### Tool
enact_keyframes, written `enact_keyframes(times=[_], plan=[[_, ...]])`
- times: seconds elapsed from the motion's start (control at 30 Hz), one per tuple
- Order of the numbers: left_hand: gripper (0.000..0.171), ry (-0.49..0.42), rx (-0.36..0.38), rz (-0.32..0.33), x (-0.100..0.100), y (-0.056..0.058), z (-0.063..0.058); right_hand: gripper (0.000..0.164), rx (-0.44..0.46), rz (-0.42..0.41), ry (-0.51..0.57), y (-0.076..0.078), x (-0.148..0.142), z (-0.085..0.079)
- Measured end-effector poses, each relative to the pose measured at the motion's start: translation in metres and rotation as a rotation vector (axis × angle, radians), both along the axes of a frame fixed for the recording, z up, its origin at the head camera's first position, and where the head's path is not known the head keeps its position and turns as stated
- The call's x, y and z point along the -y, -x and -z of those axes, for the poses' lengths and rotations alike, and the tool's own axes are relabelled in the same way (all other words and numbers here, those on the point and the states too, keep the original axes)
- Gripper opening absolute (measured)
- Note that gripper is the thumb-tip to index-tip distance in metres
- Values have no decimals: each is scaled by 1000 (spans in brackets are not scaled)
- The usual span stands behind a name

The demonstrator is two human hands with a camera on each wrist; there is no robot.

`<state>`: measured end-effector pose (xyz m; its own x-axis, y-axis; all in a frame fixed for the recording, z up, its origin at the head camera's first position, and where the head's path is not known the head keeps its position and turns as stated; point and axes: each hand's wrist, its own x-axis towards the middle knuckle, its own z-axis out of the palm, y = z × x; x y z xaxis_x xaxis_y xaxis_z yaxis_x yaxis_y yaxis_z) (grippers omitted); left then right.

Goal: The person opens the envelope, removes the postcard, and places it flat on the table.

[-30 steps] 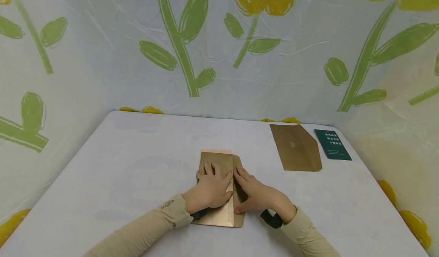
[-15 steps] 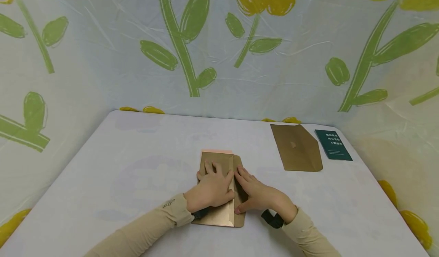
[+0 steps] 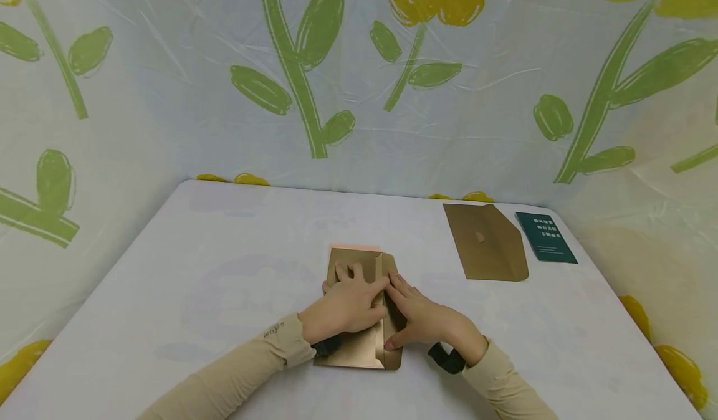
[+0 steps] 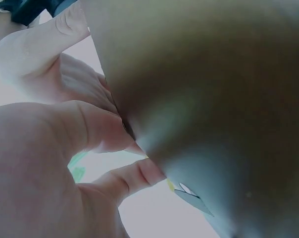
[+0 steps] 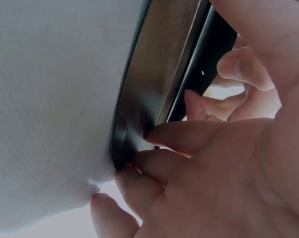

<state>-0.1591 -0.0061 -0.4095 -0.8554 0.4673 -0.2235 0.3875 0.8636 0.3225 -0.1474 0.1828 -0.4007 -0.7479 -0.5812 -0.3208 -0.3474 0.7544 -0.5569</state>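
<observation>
A brown paper envelope (image 3: 350, 354) lies on the table with its flap (image 3: 392, 360) unfolded to the right. My left hand (image 3: 346, 305) rests across the envelope body, fingers spread, its forefinger and thumb reaching the mouth edge beside the flap. That edge stands slightly raised, and a dark gap shows along it in the right wrist view. Extended fingers of my right hand (image 3: 419, 318) press on the flap, fingertips close to the left forefinger. In the left wrist view, the left fingers (image 4: 107, 126) meet the brown paper edge. A pink strip (image 3: 354, 246) shows past the envelope's far end.
Another brown envelope (image 3: 487, 245), its flap unfolded, lies at the back right of the white table (image 3: 235, 233). Beside it is a dark green booklet (image 3: 545, 237) with white print. A flower-patterned cloth (image 3: 426, 133) stands behind the table.
My left forefinger and thumb have shifted right over the envelope's mouth edge, which has lifted a little. The right hand stays in place on the flap.
</observation>
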Motion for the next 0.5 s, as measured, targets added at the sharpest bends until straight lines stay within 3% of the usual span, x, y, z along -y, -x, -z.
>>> enact_keyframes(times=[0.37,0.5], plan=[[63,2,-38,22,2,2,0,116,-3,-11,27,1,0,1],[55,-23,-32,21,3,3,-2,116,17,-13,47,1,0,1]])
